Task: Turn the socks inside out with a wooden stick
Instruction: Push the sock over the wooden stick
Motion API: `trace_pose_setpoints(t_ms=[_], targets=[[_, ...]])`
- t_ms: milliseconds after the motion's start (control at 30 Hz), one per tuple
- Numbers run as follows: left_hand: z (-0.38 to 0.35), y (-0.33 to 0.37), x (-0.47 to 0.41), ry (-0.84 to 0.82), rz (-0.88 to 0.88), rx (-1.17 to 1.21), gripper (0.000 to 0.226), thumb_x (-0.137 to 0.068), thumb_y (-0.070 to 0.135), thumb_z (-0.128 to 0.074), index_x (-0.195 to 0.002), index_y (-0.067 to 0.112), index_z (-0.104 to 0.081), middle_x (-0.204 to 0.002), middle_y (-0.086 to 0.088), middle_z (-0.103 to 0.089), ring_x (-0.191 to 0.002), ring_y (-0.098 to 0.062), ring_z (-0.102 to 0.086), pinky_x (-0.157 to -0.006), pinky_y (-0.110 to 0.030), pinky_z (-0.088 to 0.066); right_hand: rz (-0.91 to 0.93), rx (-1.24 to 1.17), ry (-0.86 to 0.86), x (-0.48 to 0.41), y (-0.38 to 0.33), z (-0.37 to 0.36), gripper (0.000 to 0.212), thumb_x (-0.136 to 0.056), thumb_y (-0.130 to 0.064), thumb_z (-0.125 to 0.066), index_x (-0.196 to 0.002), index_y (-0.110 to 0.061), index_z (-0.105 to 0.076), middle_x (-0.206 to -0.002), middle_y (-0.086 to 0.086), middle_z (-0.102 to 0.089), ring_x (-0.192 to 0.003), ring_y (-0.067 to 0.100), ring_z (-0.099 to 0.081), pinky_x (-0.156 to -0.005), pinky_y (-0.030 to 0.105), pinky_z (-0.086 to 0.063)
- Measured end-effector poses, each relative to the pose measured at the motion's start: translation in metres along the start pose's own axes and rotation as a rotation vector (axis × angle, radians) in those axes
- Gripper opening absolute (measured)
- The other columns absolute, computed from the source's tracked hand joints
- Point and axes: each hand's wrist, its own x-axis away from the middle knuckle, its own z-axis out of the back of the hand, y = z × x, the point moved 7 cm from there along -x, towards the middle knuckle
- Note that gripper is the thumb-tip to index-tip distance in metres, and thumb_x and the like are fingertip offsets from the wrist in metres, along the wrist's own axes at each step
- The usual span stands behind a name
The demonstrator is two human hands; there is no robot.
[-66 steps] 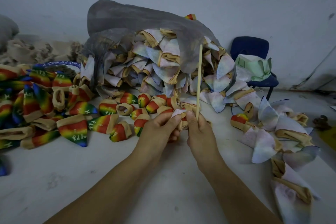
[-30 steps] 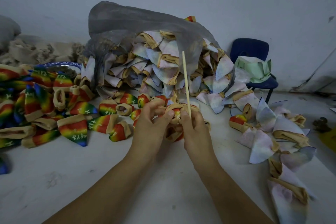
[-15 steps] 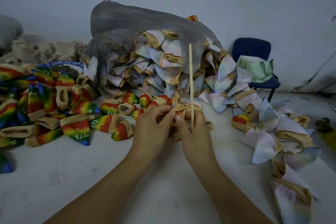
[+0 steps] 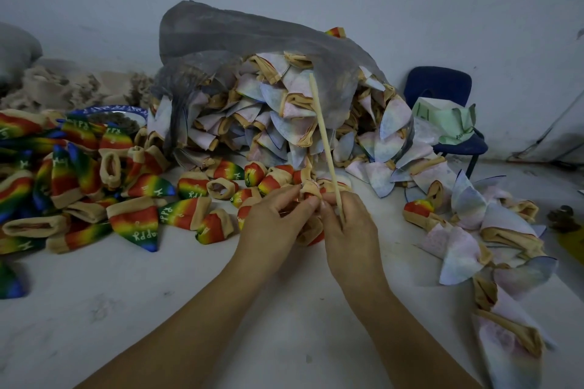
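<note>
I see the bunched tan-cuffed rainbow sock (image 4: 311, 192) low over the white tabletop (image 4: 158, 309), pinched by the left hand (image 4: 271, 226) and the right hand (image 4: 350, 227), which also grips the thin wooden stick (image 4: 325, 148); mid-turning, I judge, the cuff needs rolling down.

The white surface (image 4: 158, 309) bears rainbow socks (image 4: 136, 224), pale socks (image 4: 458, 249), a grey bag (image 4: 221, 28).

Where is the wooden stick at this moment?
Head view, centre: the right hand grips the wooden stick beside the sock; it rises, tilted left, before the grey bag.
</note>
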Motion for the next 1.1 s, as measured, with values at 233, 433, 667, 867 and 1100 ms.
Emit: trace_pose_setpoints(t_ms=[233,433,667,867,1100], targets=[[-0.003,-0.008,0.003,-0.079,0.169,0.245,0.015,-0.091,0.029,-0.067,-0.09,0.038,-0.079,-0.085,0.018,-0.074,-0.067,0.011,-0.061,-0.058,-0.007,-0.045,-0.02,-0.216,-0.133,-0.001,-0.002,-0.005,0.015,-0.096,-0.023,-0.053,-0.093,-0.036,-0.059,-0.102,-0.01,-0.06,-0.093,-0.005,-0.056,-0.072,0.004,-0.042],[-0.015,-0.023,0.0,-0.068,0.402,0.68,0.017,-0.093,0.009,-0.061,-0.086,0.008,-0.077,-0.085,-0.003,-0.074,-0.074,-0.007,-0.062,-0.068,-0.018,-0.05,-0.001,-0.102,-0.103,0.001,0.002,-0.008,0.019,-0.098,-0.026,-0.049,-0.084,-0.04,-0.048,-0.09,-0.003,-0.058,-0.082,0.001,-0.053,-0.065,0.004,-0.039],[-0.033,-0.016,0.006,-0.249,0.491,0.911,0.024,-0.081,0.021,-0.064,-0.09,0.005,-0.08,-0.116,-0.015,-0.071,-0.088,-0.009,-0.061,-0.048,-0.009,-0.042,-0.127,-0.222,-0.078,-0.001,0.011,-0.005,0.022,-0.099,-0.032,-0.045,-0.084,-0.045,-0.053,-0.072,-0.024,-0.059,-0.062,-0.005,-0.053,-0.056,0.011,-0.04],[-0.028,-0.014,0.007,-0.181,0.52,1.073,0.055,-0.089,0.018,-0.059,-0.135,-0.01,-0.049,-0.142,-0.027,-0.049,-0.081,-0.014,-0.061,-0.05,-0.012,-0.044,-0.316,-0.747,-0.21,0.003,0.008,-0.015,0.014,-0.101,-0.022,-0.042,-0.099,-0.019,-0.055,-0.049,-0.009,-0.056,-0.038,0.001,-0.046,-0.038,0.014,-0.032],[0.001,-0.012,-0.001,0.005,0.209,0.562,0.019,-0.09,0.026,-0.062,-0.083,0.021,-0.079,-0.089,-0.003,-0.075,-0.078,-0.007,-0.068,-0.07,-0.018,-0.055,-0.352,-0.446,-0.193,0.003,0.019,-0.008,0.015,-0.092,-0.044,-0.054,-0.086,-0.032,-0.062,-0.058,-0.011,-0.051,-0.041,0.001,-0.035,-0.038,0.017,-0.029]])
